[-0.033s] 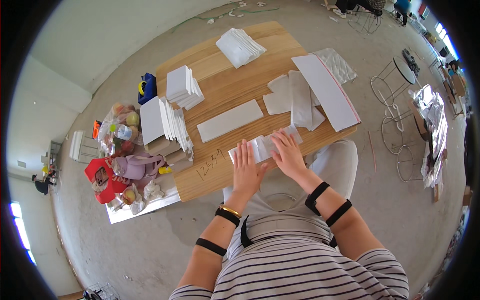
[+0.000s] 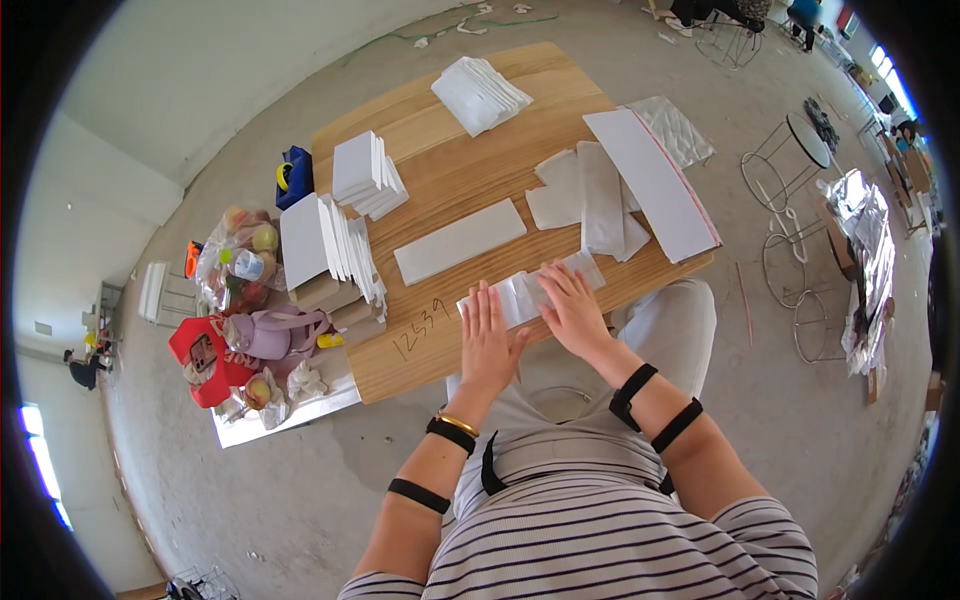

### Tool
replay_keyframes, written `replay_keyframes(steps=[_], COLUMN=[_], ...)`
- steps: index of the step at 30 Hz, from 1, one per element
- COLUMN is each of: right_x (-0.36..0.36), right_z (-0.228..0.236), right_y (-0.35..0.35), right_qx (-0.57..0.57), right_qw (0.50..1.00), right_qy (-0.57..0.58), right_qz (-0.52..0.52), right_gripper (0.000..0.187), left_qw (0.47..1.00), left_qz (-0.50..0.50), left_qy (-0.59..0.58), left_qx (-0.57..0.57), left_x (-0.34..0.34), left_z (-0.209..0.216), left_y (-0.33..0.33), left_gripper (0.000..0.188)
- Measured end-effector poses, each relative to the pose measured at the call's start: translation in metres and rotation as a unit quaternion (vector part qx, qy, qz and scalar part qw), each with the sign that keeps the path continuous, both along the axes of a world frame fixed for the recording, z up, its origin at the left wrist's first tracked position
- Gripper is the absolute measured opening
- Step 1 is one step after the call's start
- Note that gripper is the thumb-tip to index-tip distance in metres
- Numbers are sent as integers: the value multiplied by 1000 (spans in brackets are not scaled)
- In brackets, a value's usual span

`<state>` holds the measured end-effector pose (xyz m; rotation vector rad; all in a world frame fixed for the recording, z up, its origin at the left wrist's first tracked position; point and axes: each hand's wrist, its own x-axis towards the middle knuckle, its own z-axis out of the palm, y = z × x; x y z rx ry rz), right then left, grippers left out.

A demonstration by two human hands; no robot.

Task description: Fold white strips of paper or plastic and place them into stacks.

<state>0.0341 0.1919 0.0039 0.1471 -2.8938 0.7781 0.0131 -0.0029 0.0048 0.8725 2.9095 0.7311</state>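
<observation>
A glossy white strip [image 2: 516, 300], paper or plastic film, lies along the table's near edge. On its left end my left hand [image 2: 488, 340] rests flat, fingers together and stretched out. My right hand [image 2: 577, 315] presses on the strip further right with its fingers spread, and part of the strip is hidden beneath both palms. Just beyond them lies a long white flat piece [image 2: 460, 241]. To the right of that, several loose white sheets [image 2: 601, 205] overlap, next to a large white board [image 2: 655, 180] with a reddish edge.
White folded stacks [image 2: 368, 175] stand at the left of the wooden table [image 2: 425, 350], with another pile [image 2: 480, 95] at the far edge. A lilac bag [image 2: 272, 335], a red bag [image 2: 205, 385] and bagged fruit [image 2: 245, 240] crowd the left side. Wire stools [image 2: 790, 150] stand to the right.
Both hands have shifted very slightly to the left over the white strip. Everything else on the table lies as before.
</observation>
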Motion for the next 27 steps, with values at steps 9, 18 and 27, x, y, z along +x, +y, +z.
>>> replay_keyframes(steps=[9, 18, 27], right_x=[-7, -12, -12], right_z=[-21, -29, -8], right_y=[-37, -35, -5], right_qx=[101, 114, 4], right_qw=[989, 989, 999], right_qy=[4, -26, 31], right_qz=[106, 89, 26], right_gripper=[66, 70, 58], left_qw=[995, 992, 998], left_qz=[-10, -7, 44], left_qy=[12, 28, 26], left_qx=[-94, -126, -34], left_x=[-3, -1, -46], left_z=[-26, -29, -7], left_y=[-24, -25, -27], left_gripper=[88, 80, 60])
